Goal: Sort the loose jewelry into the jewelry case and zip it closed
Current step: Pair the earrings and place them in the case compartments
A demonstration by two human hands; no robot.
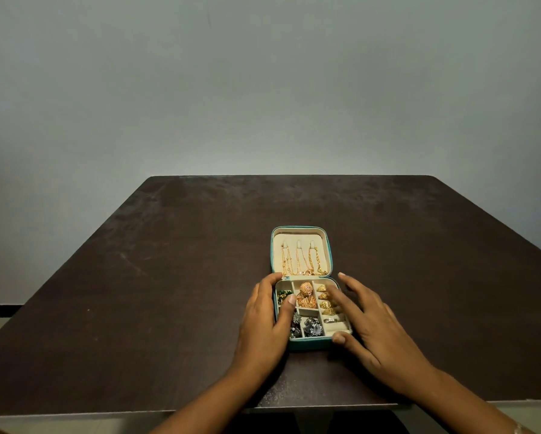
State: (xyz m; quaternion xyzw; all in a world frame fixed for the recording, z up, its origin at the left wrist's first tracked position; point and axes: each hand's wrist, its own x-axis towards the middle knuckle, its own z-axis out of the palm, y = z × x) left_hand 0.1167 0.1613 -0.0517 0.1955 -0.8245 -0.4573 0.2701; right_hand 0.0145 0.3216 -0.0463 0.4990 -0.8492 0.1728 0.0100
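A teal jewelry case (310, 343) lies open on the dark table (169, 277). Its lid (323, 245) lies flat on the far side, with gold chains (297, 261) hung from three hooks. The base compartments hold gold dome earrings (306, 291), gold rings (325, 304), silver flower earrings (312, 327) and green pieces (282, 294). My left hand (264, 321) rests along the base's left wall, its thumb lying over the compartments. My right hand (372, 327) is spread at the right wall, fingers straight, with the thumb touching the front right corner.
The table's near edge runs just below my forearms and its far edge meets a plain grey wall. No loose jewelry shows on the table around the case. A thin bracelet (517, 429) is on my right wrist.
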